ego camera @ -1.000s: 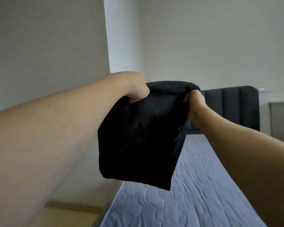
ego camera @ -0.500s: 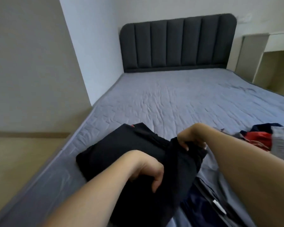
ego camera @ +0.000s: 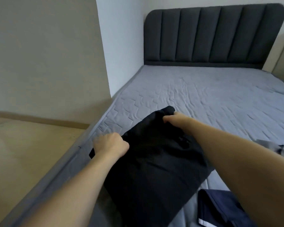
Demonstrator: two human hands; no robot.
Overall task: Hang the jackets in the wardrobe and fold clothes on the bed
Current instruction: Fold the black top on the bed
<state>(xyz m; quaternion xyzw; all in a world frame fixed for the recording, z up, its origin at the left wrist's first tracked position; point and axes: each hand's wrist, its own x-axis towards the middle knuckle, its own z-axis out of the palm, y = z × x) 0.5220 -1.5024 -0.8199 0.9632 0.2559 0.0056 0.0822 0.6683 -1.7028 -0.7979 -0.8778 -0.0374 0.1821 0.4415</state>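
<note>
The black fabric garment (ego camera: 154, 161), which a second ago hung in the air from both fists in front of the wall, now lies spread on the grey quilted bed (ego camera: 203, 99), near its left edge and toward the foot. Half a second ago it was just landing, still bunched between the hands; now it is pulled out longer and flatter, running from the far corner back toward the person. The left hand (ego camera: 111, 145) is clenched on the garment's left edge, with a small black tab of cloth poking out below the fist, close to the side of the mattress. The right hand (ego camera: 172, 118) has reached further out and pinches the far top corner, fingers curled into the cloth, so both hands are grasping the same piece and neither has let go. The camera has also dropped from the wall to the bed, bringing the dark grey padded headboard (ego camera: 211, 35) fully into view. For the task, this looks like the move from shaking the piece out to laying it down for folding: the cloth is on the bed, but some creases remain near the middle and no clean fold line is visible yet, so folding proper seems still ahead. A dark navy garment with a white trim (ego camera: 220, 208) lies just beside the black one at the lower right, apparently waiting its turn.
</note>
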